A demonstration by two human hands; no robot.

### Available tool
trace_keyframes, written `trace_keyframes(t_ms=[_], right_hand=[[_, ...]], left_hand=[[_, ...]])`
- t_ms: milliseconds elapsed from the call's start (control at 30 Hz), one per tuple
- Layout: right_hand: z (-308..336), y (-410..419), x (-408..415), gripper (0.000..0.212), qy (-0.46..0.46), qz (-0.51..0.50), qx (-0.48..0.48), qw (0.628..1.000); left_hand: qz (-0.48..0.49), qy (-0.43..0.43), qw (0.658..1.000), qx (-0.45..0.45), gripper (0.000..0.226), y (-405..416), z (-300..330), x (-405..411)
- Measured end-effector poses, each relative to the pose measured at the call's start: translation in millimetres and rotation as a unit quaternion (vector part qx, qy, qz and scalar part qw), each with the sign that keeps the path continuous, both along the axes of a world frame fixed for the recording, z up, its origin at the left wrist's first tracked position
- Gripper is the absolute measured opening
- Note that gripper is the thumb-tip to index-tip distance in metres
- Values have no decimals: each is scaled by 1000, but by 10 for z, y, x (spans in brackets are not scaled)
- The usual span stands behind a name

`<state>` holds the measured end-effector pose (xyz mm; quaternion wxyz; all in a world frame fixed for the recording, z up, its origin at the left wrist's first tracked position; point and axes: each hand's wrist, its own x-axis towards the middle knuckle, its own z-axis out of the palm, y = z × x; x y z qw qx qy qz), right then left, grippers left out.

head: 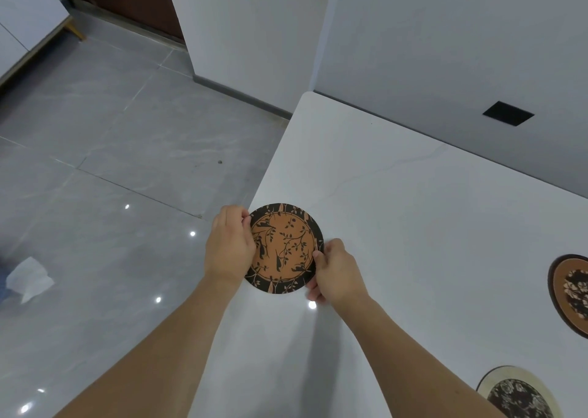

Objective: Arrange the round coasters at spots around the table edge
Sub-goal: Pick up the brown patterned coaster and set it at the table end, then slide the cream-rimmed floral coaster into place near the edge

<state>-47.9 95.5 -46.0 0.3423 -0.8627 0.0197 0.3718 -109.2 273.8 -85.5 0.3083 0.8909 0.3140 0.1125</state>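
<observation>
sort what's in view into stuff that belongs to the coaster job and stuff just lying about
Belongs to the job:
branch-pattern coaster, held by the left hand and right hand
orange flower coaster on the table
cream-rimmed coaster

Just lying about:
crumpled white tissue on the floor
black square on the wall

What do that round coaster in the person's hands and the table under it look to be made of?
Coaster: likely cork or pressed board, judging by its matte tan face printed with black branches and a dark rim; it looks thin and stiff, pinched at opposite edges by the left hand and right hand.
Table: probably polished stone or a stone-look slab, pale with faint veins and a glossy light reflection.
</observation>
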Motion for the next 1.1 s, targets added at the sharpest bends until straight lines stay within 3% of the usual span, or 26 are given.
trace_keyframes(t_ms=[100,267,400,467,700,867,1033,1100], right_hand=[[-38,46,-87,15,-76,38,-58,995],[130,-51,-83,35,-43,-44,-42,997],[376,-600,-11,44,-95,-45,-77,991],[503,-973,11,44,-88,-59,-83,991],[793,-2490,-2,48,-64,-113,-87,988],[812,-3550,12,50,-44,-147,-86,984],[732,-4339,-115,48,-2,-181,-104,978],[654,-4540,-176,32,32,-192,-102,976]], left_hand=[[1,6,1000,19,11,-3,0,-12],[-11,36,998,56,14,-23,114,2],[67,78,990,98,12,-253,335,-4],[58,71,991,100,16,-544,494,38],[-56,25,998,20,27,-1958,916,277],[-76,52,995,-24,30,-2917,968,329],[-87,166,971,-147,30,-3738,818,281],[-73,215,957,-178,25,-4022,745,253]])
